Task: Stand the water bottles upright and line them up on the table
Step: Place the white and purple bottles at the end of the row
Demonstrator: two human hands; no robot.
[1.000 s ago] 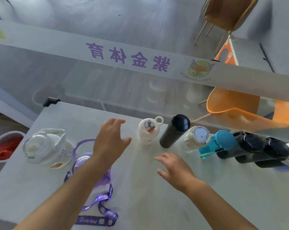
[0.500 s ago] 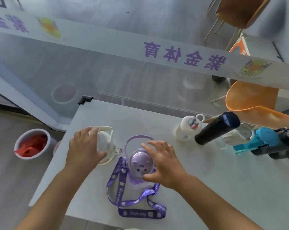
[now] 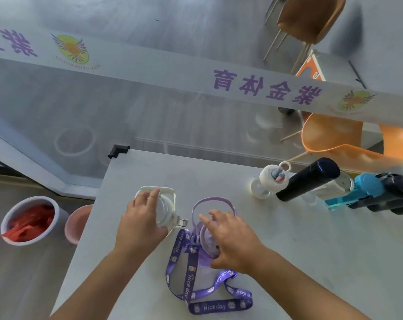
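Head view, looking down. One pale grey table (image 3: 288, 262), its far left corner capped by a black bracket (image 3: 118, 150). Beyond it, glass with one white banner (image 3: 172, 72) carrying purple characters. Two orange chairs (image 3: 330, 139) show through the glass, a brown one (image 3: 311, 17) farther off. On the floor to my left: one white bucket (image 3: 28, 219) holding something red, one pink bucket (image 3: 77, 224) just beside it, partly hidden by the table edge.

Bottles: I count two under my hands and a row at the far right. My left hand (image 3: 140, 225) is wrapped around the white bottle (image 3: 164, 207), fingers closed on its lid and side. My right hand (image 3: 230, 241) rests on the purple bottle (image 3: 207, 236), fingers curled over its clear dome; firm grip or not, I cannot tell. Its purple strap (image 3: 209, 306), printed "Nice day", lies looped on the table toward me.

In the row: one small white bottle (image 3: 271, 179) with a ring loop, one black bottle (image 3: 309, 179), one clear-white one (image 3: 334, 187) mostly hidden behind the black, one teal-capped bottle (image 3: 357, 190), then dark bottles (image 3: 392, 195) cut by the frame edge; their number I cannot tell.
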